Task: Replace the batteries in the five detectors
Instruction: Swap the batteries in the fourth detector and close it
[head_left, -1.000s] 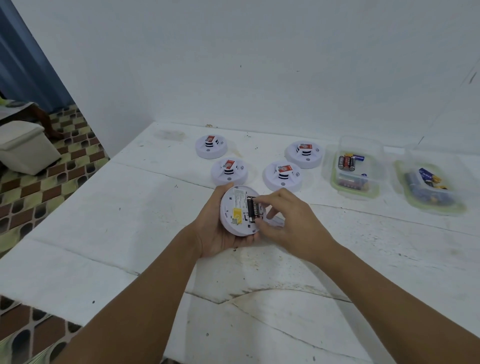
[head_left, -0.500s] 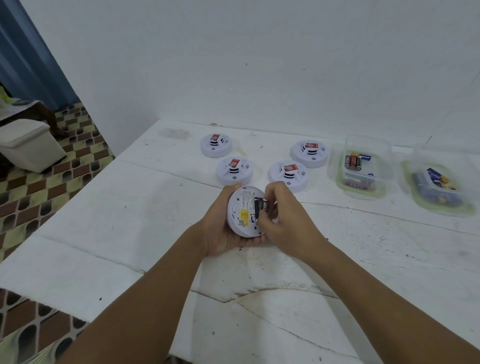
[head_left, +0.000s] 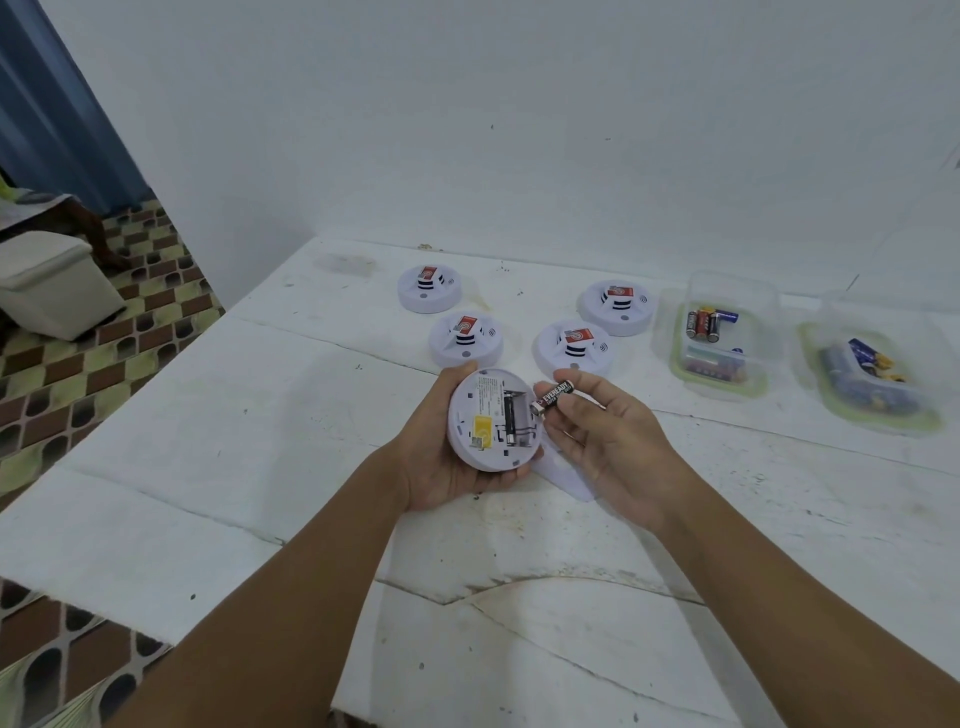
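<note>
Room: white wall behind, a blue curtain (head_left: 47, 104) at the upper left of the frame, and a tiled floor (head_left: 78, 374) with brown and green squares at the left.
Surface: white painted table (head_left: 208, 467), scratched and a little dirty, filling the middle and bottom of the frame.
Left hand (head_left: 441, 457): fingers curled round the held smoke detector (head_left: 491, 421) near the centre of the frame, lifted above the table, its back side turned up.
Held smoke detector: battery compartment is uncovered; one black battery in the compartment (head_left: 510, 418) lies inside, and a yellow label is beside it.
Right hand (head_left: 602, 441): thumb and fingers pinch a black Eveready battery (head_left: 553, 397), tilted, its lower end just beside the rim of the compartment.
Other smoke detectors: four white ones lie face up in the upper middle of the frame, at (head_left: 429, 288), (head_left: 465, 340), (head_left: 574, 349) and (head_left: 616, 306).
Containers: nearer clear box (head_left: 719, 332) with batteries, right of centre; second clear box (head_left: 872, 374) with batteries, at the right edge.
</note>
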